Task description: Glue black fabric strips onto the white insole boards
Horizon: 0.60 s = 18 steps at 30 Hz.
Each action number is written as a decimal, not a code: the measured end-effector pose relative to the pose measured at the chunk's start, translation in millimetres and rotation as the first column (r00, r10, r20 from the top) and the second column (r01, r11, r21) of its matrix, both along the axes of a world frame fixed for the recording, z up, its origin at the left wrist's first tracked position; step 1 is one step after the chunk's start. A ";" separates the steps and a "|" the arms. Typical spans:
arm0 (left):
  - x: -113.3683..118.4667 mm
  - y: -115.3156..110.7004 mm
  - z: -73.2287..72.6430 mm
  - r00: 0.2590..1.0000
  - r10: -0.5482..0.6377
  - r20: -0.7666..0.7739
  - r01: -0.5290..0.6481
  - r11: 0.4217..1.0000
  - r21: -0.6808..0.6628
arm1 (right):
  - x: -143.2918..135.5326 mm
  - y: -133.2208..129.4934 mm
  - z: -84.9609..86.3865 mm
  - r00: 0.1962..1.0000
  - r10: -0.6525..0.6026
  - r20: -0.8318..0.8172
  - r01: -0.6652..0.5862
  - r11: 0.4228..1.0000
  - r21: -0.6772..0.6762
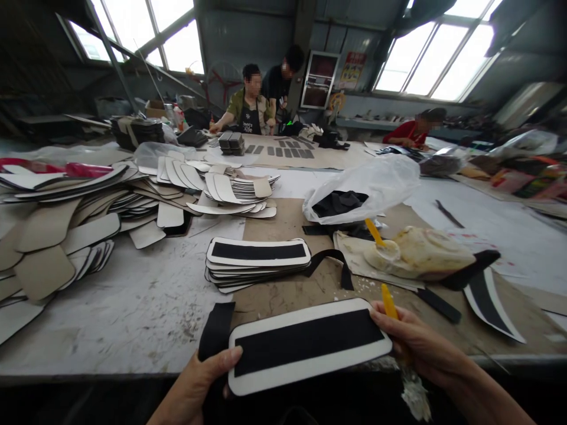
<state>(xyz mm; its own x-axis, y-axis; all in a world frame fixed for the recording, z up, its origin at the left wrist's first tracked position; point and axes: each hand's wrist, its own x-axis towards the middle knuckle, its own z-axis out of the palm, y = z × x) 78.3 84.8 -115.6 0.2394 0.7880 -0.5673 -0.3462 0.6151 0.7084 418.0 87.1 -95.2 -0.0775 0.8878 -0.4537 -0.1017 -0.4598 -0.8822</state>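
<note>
A long white panel with a black strip down its middle (pixel 305 342) lies at the table's near edge. My left hand (pixel 201 378) holds its left end, thumb on top beside a black fabric tail (pixel 217 330). My right hand (pixel 420 342) presses on the panel's right end and grips a yellow-handled glue brush (pixel 390 302), whose glue-caked bristles hang below the table edge. Beyond the panel sits a stack of similar finished panels (pixel 257 260).
A glue-crusted container with a second yellow brush (pixel 416 252) stands at the right on brown cardboard (pixel 287 218). A clear plastic bag of black fabric (pixel 363 192) lies behind it. Piles of white and beige cut pieces (pixel 66 230) cover the left. Three people work at the far tables.
</note>
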 end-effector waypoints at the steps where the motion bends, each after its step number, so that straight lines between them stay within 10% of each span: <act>1: -0.1 -0.2 -0.3 1.000 0.005 0.006 -0.005 1.000 -0.014 | -0.8 -0.1 -1.2 1.000 -0.002 -0.014 0.002 1.000 0.002; 18: 11.5 22.3 -9.7 0.985 0.042 -0.168 -0.050 0.998 -0.041 | -6.6 16.2 -13.5 0.973 -0.102 0.206 0.098 0.995 0.030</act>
<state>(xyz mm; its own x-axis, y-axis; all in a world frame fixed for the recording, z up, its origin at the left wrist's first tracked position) 89.9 107.1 -125.4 0.1023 0.7689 -0.6311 -0.2542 0.6336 0.7308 411.3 103.2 -108.7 0.1060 0.8950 -0.4333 0.0396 -0.4392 -0.8975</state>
